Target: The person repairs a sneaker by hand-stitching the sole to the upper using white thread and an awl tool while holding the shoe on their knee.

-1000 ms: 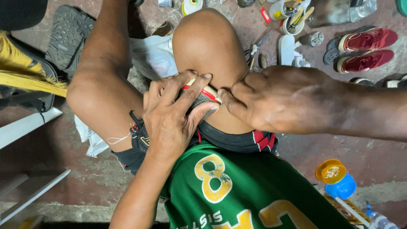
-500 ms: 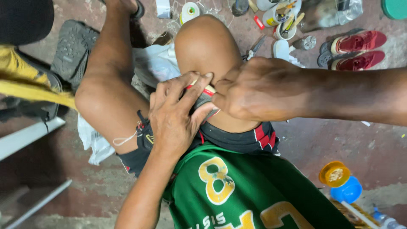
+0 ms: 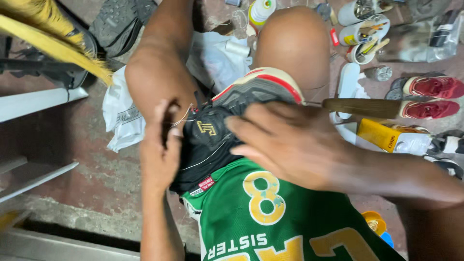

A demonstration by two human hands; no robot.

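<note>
black shoe [image 3: 212, 140], red-trimmed sole up, on lap between hands. left hand [image 3: 162, 150] clamped on heel side, pinching thread [image 3: 203, 162]. right hand [image 3: 290, 145] pressed on shoe, wooden-handled tool [image 3: 362, 107] just beyond. stitching step; next pull wants firm grip.

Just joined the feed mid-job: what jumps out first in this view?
At centre, a black sports shoe with a red-edged sole lies on the person's lap, gripped by the left hand at its heel end, with the right hand spread over its middle. Below it, the green jersey with yellow numerals fills the bottom. At right, a pair of red shoes lies on the floor.
</note>
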